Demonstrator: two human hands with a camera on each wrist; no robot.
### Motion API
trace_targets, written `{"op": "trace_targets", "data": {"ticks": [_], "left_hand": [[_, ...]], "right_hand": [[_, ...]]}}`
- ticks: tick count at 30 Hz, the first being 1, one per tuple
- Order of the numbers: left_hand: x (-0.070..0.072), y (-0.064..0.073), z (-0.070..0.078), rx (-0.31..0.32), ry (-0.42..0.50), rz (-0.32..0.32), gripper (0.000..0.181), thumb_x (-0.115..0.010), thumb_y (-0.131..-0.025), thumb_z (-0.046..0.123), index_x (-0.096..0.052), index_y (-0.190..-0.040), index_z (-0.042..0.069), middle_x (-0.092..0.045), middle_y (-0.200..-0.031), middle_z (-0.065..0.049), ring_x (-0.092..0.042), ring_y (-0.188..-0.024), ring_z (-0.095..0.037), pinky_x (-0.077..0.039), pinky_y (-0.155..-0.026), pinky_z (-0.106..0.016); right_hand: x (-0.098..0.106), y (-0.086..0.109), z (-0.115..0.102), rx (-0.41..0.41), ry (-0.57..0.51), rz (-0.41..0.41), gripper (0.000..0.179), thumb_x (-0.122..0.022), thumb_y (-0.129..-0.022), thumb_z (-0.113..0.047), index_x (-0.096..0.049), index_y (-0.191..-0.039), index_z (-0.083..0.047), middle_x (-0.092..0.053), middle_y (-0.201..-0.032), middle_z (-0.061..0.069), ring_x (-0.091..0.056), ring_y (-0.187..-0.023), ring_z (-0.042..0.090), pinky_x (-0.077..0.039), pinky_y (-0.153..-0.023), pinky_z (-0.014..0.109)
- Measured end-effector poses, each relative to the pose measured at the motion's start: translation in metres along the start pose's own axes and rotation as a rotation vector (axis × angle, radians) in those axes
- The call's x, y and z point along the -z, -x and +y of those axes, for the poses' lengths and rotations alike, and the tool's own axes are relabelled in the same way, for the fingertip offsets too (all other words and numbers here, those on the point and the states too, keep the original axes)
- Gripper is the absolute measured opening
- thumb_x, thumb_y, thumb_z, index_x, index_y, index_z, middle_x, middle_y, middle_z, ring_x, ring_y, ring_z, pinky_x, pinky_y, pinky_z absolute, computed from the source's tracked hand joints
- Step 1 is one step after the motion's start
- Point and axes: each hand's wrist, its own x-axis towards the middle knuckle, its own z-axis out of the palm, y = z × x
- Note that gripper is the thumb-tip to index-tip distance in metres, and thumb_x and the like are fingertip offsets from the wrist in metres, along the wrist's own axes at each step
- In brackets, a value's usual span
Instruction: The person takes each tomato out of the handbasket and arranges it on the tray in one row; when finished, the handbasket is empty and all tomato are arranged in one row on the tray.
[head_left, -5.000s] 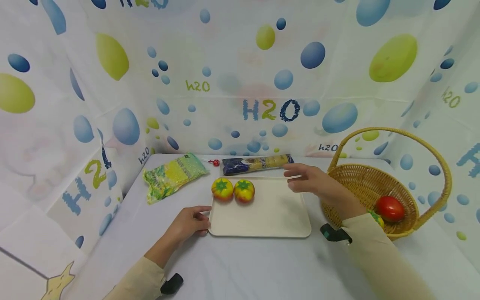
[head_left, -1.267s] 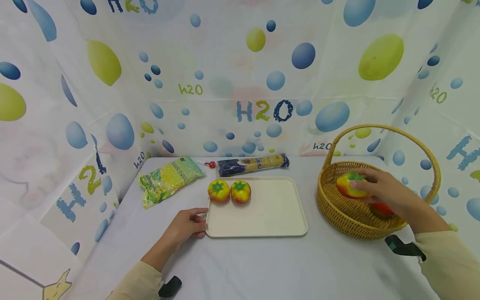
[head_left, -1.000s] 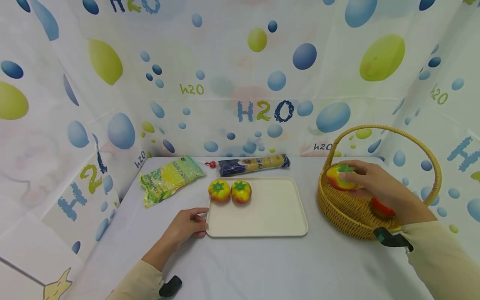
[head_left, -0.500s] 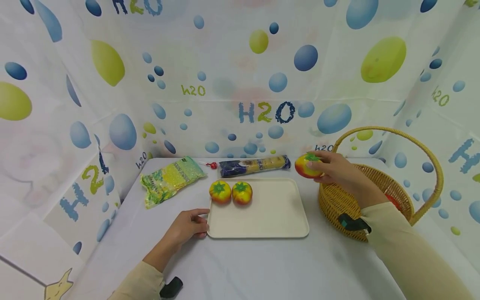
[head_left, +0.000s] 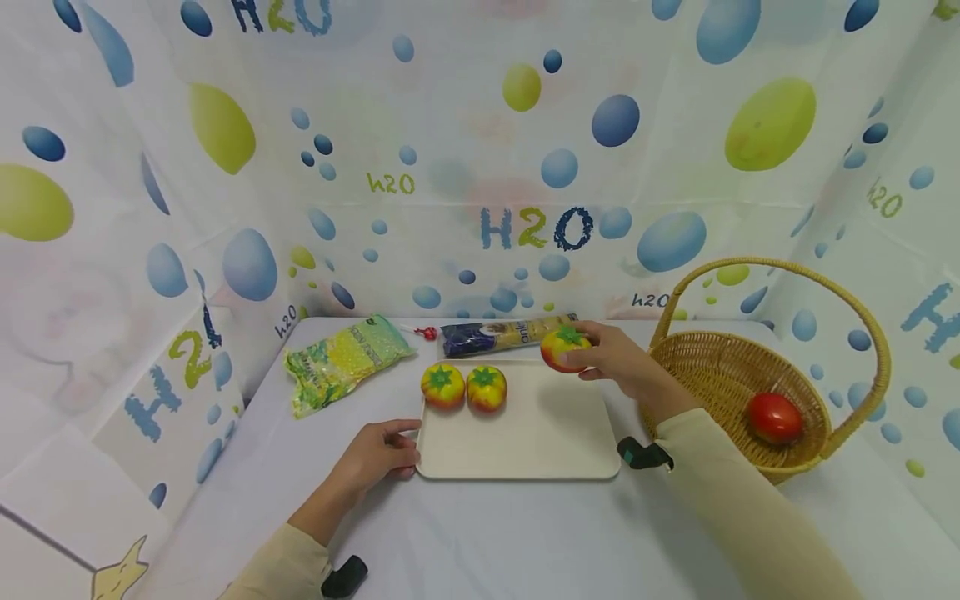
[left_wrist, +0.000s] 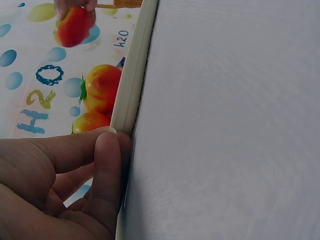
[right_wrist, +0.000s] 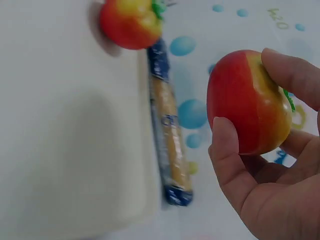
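Observation:
My right hand (head_left: pixel 624 367) holds a yellow-and-red toy persimmon (head_left: pixel 562 347) with a green leafy top, thumb and fingers round its sides, above the back right part of the cream tray (head_left: pixel 517 446). In the right wrist view the held persimmon (right_wrist: pixel 247 102) shows its red side. Two matching persimmons, a left one (head_left: pixel 442 386) and a right one (head_left: pixel 487 388), sit side by side in the tray's back left corner. My left hand (head_left: pixel 372 457) grips the tray's left edge; the left wrist view shows thumb and fingertips at the rim (left_wrist: pixel 134 75).
A wicker basket (head_left: pixel 675 358) with a tall handle stands right of the tray, a red tomato (head_left: pixel 775 418) inside. Behind the tray lies a pasta packet (head_left: pixel 487 337). A yellow-green bag (head_left: pixel 345 362) and a small red item (head_left: pixel 427 333) lie at the back left.
My right hand has lifted a persimmon out of the basket and carried it left over the tray. The left hand stays at the tray's edge; the two persimmons there have not moved.

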Motion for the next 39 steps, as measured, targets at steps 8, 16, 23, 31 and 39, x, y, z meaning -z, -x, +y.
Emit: {"op": "trace_targets", "data": {"ticks": [8,16,23,31,39], "left_hand": [[-0.002,0.000,-0.001,-0.003,-0.012,-0.012,0.052,-0.076,-0.087,-0.004,-0.064,-0.136,0.003,-0.061,-0.094,-0.012,-0.063,-0.071,-0.017,-0.062,-0.067,-0.031],[-0.002,-0.001,0.000,-0.005,-0.021,-0.016,0.052,-0.076,-0.086,-0.004,-0.063,-0.136,0.003,-0.062,-0.094,-0.011,-0.064,-0.072,-0.018,-0.062,-0.067,-0.031],[-0.001,-0.001,0.000,-0.002,-0.035,-0.017,0.052,-0.076,-0.087,-0.002,-0.064,-0.137,0.004,-0.063,-0.094,-0.011,-0.064,-0.073,-0.018,-0.062,-0.069,-0.031],[0.000,-0.001,0.001,-0.001,-0.029,-0.011,0.052,-0.077,-0.086,-0.003,-0.064,-0.137,0.004,-0.062,-0.094,-0.011,-0.064,-0.073,-0.018,-0.062,-0.069,-0.032],[0.001,-0.001,-0.001,0.011,-0.025,-0.004,0.052,-0.077,-0.086,-0.002,-0.064,-0.137,0.005,-0.062,-0.095,-0.011,-0.063,-0.073,-0.018,-0.062,-0.069,-0.032]], "right_hand": [[-0.040,-0.018,0.022,-0.087,0.063,0.027,0.071,-0.075,-0.093,-0.025,-0.041,-0.153,-0.008,-0.051,-0.140,0.019,-0.055,-0.115,0.031,-0.058,-0.089,0.035],[-0.062,-0.029,0.032,-0.078,0.152,0.074,0.069,-0.078,-0.091,-0.025,-0.046,-0.149,-0.004,-0.053,-0.141,0.021,-0.058,-0.114,0.032,-0.059,-0.090,0.041],[-0.069,-0.031,0.034,-0.099,0.215,0.097,0.068,-0.077,-0.092,-0.025,-0.046,-0.148,-0.003,-0.053,-0.141,0.021,-0.056,-0.112,0.032,-0.057,-0.092,0.041],[-0.072,-0.031,0.035,-0.097,0.204,0.095,0.067,-0.076,-0.092,-0.026,-0.046,-0.147,-0.004,-0.053,-0.141,0.021,-0.056,-0.113,0.032,-0.058,-0.091,0.040],[-0.075,-0.032,0.036,-0.097,0.189,0.091,0.069,-0.077,-0.092,-0.028,-0.045,-0.148,-0.004,-0.053,-0.140,0.022,-0.057,-0.107,0.031,-0.060,-0.078,0.035]]}}
